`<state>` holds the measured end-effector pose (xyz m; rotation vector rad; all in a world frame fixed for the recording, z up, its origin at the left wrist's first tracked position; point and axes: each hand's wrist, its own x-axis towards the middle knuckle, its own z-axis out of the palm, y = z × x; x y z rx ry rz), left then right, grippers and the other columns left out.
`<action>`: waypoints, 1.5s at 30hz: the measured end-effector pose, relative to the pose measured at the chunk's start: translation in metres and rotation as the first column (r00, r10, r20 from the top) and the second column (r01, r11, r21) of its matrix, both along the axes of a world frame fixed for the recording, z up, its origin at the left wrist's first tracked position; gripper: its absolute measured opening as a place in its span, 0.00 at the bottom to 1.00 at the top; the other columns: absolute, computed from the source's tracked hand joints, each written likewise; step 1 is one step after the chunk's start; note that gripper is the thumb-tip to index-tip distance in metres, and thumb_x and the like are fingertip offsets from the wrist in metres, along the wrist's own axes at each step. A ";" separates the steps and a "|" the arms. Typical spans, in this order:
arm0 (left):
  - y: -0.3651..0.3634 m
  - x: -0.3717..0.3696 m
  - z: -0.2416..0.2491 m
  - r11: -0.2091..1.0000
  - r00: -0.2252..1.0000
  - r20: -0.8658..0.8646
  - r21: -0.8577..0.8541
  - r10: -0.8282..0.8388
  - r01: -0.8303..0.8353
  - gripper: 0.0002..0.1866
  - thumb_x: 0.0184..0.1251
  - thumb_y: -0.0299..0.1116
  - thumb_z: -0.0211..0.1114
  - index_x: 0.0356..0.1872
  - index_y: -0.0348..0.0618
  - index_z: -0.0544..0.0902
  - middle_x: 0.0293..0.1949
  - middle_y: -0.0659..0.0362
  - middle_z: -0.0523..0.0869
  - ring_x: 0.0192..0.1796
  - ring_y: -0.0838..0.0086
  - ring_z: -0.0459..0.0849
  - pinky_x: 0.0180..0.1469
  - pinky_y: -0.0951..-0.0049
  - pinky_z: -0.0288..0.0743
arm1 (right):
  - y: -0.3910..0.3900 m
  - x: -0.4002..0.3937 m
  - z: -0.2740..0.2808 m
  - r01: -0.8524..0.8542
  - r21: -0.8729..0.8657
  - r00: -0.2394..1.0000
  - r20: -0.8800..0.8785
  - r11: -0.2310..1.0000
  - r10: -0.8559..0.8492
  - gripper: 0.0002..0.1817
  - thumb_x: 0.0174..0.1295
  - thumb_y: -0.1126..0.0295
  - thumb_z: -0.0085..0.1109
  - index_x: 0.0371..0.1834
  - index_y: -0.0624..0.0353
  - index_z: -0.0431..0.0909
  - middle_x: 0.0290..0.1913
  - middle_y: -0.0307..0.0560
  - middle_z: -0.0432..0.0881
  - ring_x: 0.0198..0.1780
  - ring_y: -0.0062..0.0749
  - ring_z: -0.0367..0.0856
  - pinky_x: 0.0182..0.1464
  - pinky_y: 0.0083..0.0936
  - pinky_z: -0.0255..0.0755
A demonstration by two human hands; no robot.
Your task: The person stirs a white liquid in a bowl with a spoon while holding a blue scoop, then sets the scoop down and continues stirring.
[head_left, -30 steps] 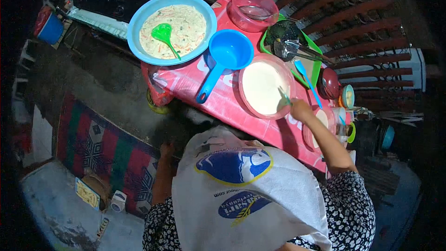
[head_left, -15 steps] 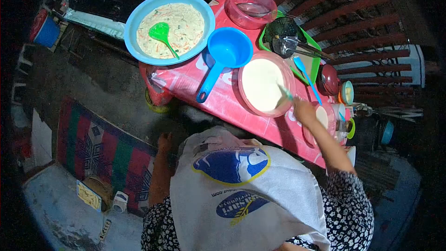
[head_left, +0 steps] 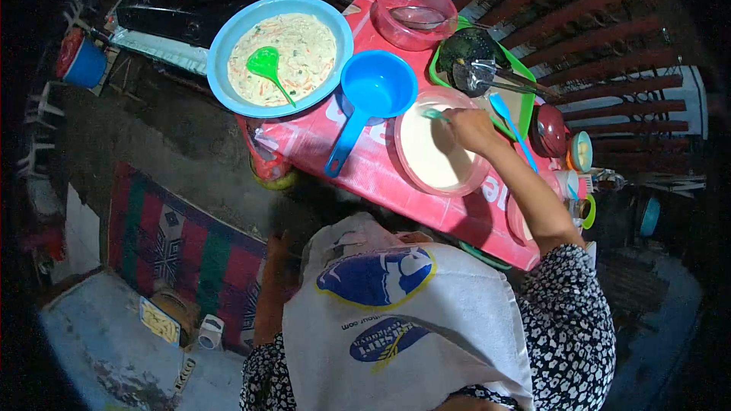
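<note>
**Right hand (head_left: 470, 129) dips green utensil (head_left: 435, 114) into pale liquid (head_left: 438, 158)**

From where I stand, the pink bowl (head_left: 446, 192) sits just beside a blue dipper (head_left: 378, 85). A green ladle (head_left: 263, 63) lies on the flecked mixture (head_left: 308, 49) in the light-blue basin (head_left: 218, 61). The left hand (head_left: 278, 247) hangs low, in shadow.

Ladle (head_left: 263, 62) in left basin (head_left: 218, 68), dipper (head_left: 378, 85) between basin and bowl (head_left: 415, 176)
</note>
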<state>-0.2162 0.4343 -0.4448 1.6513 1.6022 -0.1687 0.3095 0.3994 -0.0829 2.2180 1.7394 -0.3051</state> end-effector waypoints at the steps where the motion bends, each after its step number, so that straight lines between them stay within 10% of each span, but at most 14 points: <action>1: 0.000 -0.001 0.001 0.997 0.998 -0.048 -0.068 -0.040 0.037 0.28 0.58 0.56 0.48 0.36 0.37 0.79 0.33 0.46 0.81 0.38 0.51 0.79 0.41 0.58 0.70 | -0.002 -0.002 0.001 0.009 0.003 1.000 -0.005 1.000 -0.009 0.13 0.50 0.66 0.48 0.38 0.53 0.76 0.32 0.55 0.79 0.32 0.49 0.78 0.33 0.41 0.70; 9: -0.019 -0.006 -0.016 0.982 0.997 0.021 -0.172 -0.074 0.077 0.29 0.57 0.57 0.49 0.40 0.36 0.77 0.32 0.46 0.81 0.38 0.53 0.79 0.41 0.60 0.70 | -0.045 -0.026 0.033 -0.548 0.011 0.834 -0.070 0.836 0.547 0.05 0.49 0.68 0.48 0.27 0.55 0.72 0.24 0.46 0.79 0.24 0.36 0.78 0.27 0.32 0.70; 12: -0.027 0.002 -0.003 0.995 0.994 0.063 0.034 -0.094 0.092 0.29 0.58 0.56 0.49 0.41 0.37 0.76 0.36 0.47 0.81 0.41 0.56 0.78 0.44 0.64 0.70 | -0.043 -0.021 0.046 -0.596 -0.131 0.802 -0.037 0.792 0.597 0.07 0.47 0.68 0.49 0.29 0.54 0.73 0.21 0.43 0.78 0.23 0.31 0.78 0.23 0.28 0.68; 14: -0.018 0.031 0.060 0.954 0.960 -0.150 -0.225 -0.236 0.199 0.26 0.59 0.53 0.49 0.41 0.37 0.76 0.39 0.47 0.80 0.44 0.57 0.78 0.47 0.65 0.68 | -0.032 -0.009 0.045 -0.543 -0.097 0.804 0.229 0.834 0.549 0.09 0.48 0.69 0.48 0.32 0.55 0.75 0.22 0.43 0.79 0.22 0.31 0.78 0.24 0.29 0.69; 21: -0.065 0.006 -0.002 0.990 0.995 -0.055 -0.109 0.083 -0.088 0.20 0.60 0.48 0.50 0.38 0.40 0.77 0.38 0.48 0.80 0.43 0.56 0.78 0.46 0.64 0.69 | 0.013 0.032 0.012 -0.472 -0.147 0.843 0.215 0.869 0.494 0.08 0.49 0.72 0.47 0.32 0.57 0.75 0.27 0.49 0.78 0.28 0.39 0.80 0.28 0.33 0.74; 24: -0.087 0.005 0.009 0.954 0.880 0.370 -0.112 0.300 -0.278 0.20 0.60 0.49 0.50 0.38 0.42 0.78 0.38 0.48 0.81 0.43 0.55 0.78 0.45 0.63 0.69 | -0.003 0.039 0.023 -0.282 -0.334 0.932 0.126 0.899 0.339 0.08 0.48 0.72 0.49 0.30 0.59 0.76 0.30 0.51 0.79 0.33 0.41 0.80 0.33 0.35 0.74; 26: -0.083 0.021 0.012 0.989 0.971 -0.235 -0.145 -0.048 0.014 0.22 0.59 0.50 0.51 0.38 0.40 0.79 0.38 0.47 0.81 0.44 0.54 0.78 0.44 0.61 0.69 | -0.024 0.051 0.015 -0.208 -0.343 0.960 0.110 0.916 0.259 0.09 0.47 0.71 0.50 0.30 0.61 0.77 0.31 0.53 0.79 0.35 0.41 0.80 0.34 0.36 0.74; 29: -0.071 0.015 0.030 0.956 0.996 0.045 -0.285 0.081 -0.065 0.23 0.58 0.51 0.51 0.42 0.40 0.77 0.38 0.48 0.81 0.45 0.55 0.77 0.45 0.62 0.69 | -0.040 0.040 0.027 -0.021 -0.405 0.996 0.067 0.914 0.053 0.12 0.46 0.69 0.52 0.34 0.61 0.78 0.34 0.55 0.80 0.38 0.42 0.80 0.36 0.37 0.73; 32: -0.055 0.033 0.059 0.973 0.990 -0.112 -0.224 -0.086 0.059 0.24 0.58 0.51 0.51 0.42 0.39 0.76 0.39 0.49 0.81 0.45 0.56 0.78 0.46 0.64 0.69 | -0.053 0.028 0.040 0.101 -0.457 0.985 -0.081 0.884 -0.155 0.14 0.44 0.67 0.54 0.35 0.60 0.78 0.35 0.56 0.80 0.37 0.45 0.79 0.38 0.36 0.72; 34: -0.051 0.002 -0.037 0.977 0.997 -0.001 -0.196 0.079 -0.078 0.24 0.58 0.51 0.52 0.40 0.37 0.76 0.39 0.51 0.81 0.45 0.57 0.78 0.46 0.64 0.69 | -0.061 0.025 0.036 0.110 -0.451 0.951 -0.212 0.886 -0.226 0.14 0.43 0.66 0.55 0.33 0.61 0.79 0.34 0.56 0.79 0.36 0.46 0.79 0.38 0.36 0.72; 38: -0.040 0.028 -0.005 0.975 0.969 0.130 -0.100 0.212 -0.200 0.21 0.57 0.48 0.56 0.33 0.35 0.75 0.34 0.54 0.81 0.39 0.62 0.78 0.43 0.69 0.68 | -0.071 0.006 0.025 0.128 -0.400 0.828 -0.460 0.907 -0.320 0.15 0.45 0.68 0.52 0.39 0.56 0.76 0.26 0.52 0.78 0.26 0.39 0.78 0.28 0.33 0.71; 42: -0.015 0.023 0.008 0.930 0.906 0.272 -0.266 0.324 -0.252 0.17 0.56 0.42 0.59 0.31 0.34 0.73 0.29 0.57 0.78 0.34 0.69 0.75 0.40 0.74 0.67 | -0.081 -0.009 -0.013 0.417 -0.558 0.403 -0.594 0.718 -0.696 0.08 0.47 0.72 0.49 0.29 0.57 0.77 0.19 0.42 0.72 0.10 0.23 0.64 0.08 0.22 0.53; 44: -0.016 0.018 0.025 0.975 0.972 -0.099 0.042 -0.211 0.216 0.14 0.57 0.39 0.59 0.30 0.35 0.73 0.28 0.58 0.77 0.34 0.73 0.75 0.39 0.76 0.66 | -0.082 -0.018 -0.028 0.562 -0.586 0.029 -0.692 0.584 -0.722 0.09 0.57 0.69 0.49 0.36 0.60 0.77 0.16 0.34 0.67 0.10 0.12 0.55 0.09 0.14 0.47; 45: -0.015 0.013 0.026 0.975 0.972 -0.103 0.047 -0.212 0.218 0.14 0.57 0.39 0.59 0.30 0.35 0.73 0.28 0.58 0.77 0.34 0.73 0.75 0.39 0.76 0.66 | -0.076 -0.027 -0.018 0.571 -0.663 -0.211 -0.689 0.485 -0.694 0.07 0.58 0.69 0.48 0.31 0.58 0.75 0.17 0.34 0.67 0.10 0.11 0.52 0.09 0.12 0.44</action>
